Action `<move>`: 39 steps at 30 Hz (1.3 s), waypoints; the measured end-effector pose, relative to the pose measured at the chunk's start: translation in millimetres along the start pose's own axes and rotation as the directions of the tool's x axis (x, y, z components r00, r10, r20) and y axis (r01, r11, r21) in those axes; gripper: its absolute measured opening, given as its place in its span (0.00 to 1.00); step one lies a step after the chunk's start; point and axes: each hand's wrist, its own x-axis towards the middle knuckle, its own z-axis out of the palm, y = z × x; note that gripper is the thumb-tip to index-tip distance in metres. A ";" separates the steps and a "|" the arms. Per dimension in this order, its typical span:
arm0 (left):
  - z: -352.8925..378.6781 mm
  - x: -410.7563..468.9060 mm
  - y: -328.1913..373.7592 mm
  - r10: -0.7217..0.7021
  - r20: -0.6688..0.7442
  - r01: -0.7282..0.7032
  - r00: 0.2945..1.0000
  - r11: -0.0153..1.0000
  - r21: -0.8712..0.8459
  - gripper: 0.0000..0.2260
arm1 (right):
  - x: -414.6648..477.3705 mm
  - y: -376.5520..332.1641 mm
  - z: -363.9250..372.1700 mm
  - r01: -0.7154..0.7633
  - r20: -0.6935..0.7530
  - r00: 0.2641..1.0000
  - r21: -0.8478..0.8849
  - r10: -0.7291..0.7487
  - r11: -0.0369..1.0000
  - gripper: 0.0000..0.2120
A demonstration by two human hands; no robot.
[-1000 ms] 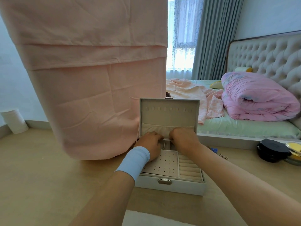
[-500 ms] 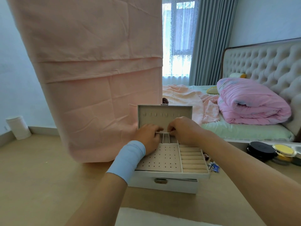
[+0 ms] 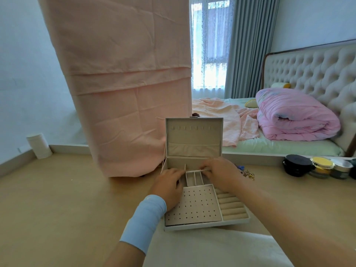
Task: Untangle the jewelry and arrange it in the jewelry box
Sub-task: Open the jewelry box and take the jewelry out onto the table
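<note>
Big pink cloth [image 3: 123,83] hangs beyond the left hand [image 3: 169,186] and fills the far left. Past the right hand [image 3: 221,174], further off, there's the bed [image 3: 279,149] with a rolled pink quilt [image 3: 296,116] on it.

Right under both hands sits the jewelry box [image 3: 177,162], open on the floor, with its lid [image 3: 193,139] standing upright just behind the knuckles. The inner tray [image 3: 192,207] spreads toward the wrists: a dotted panel below the left hand, ring rolls [image 3: 231,205] below the right.

The left hand, a blue sleeve [image 3: 143,218] on its wrist, has its fingers bent down over the tray's rear-left part. Whether they actually grip it, I can't tell. The right hand is curled, its fingertips closed on the thin divider edge at the small compartments [image 3: 194,179] between the two hands.

Well out to the right of the right hand is a cluster of round tins [image 3: 297,167]. And the jewelry [image 3: 248,173] is a small tangled heap on the floor just beside the right hand, outside the box.
</note>
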 end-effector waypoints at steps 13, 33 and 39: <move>18.0 -23.6 11.5 -0.016 0.033 0.009 0.999 0.979 0.205 0.26 | -46.6 -22.6 42.1 0.093 -0.081 0.992 -0.056 -0.098 0.994 0.22; 25.1 -56.4 17.2 -0.252 -0.043 0.234 0.967 0.941 -0.245 0.32 | -89.5 -15.9 20.1 -0.286 0.109 0.958 0.244 0.267 0.927 0.36; 1.5 -72.1 15.6 -0.218 -0.011 0.200 0.976 0.914 -0.353 0.30 | -110.5 -32.6 13.0 -0.362 0.177 0.930 0.294 0.322 0.884 0.36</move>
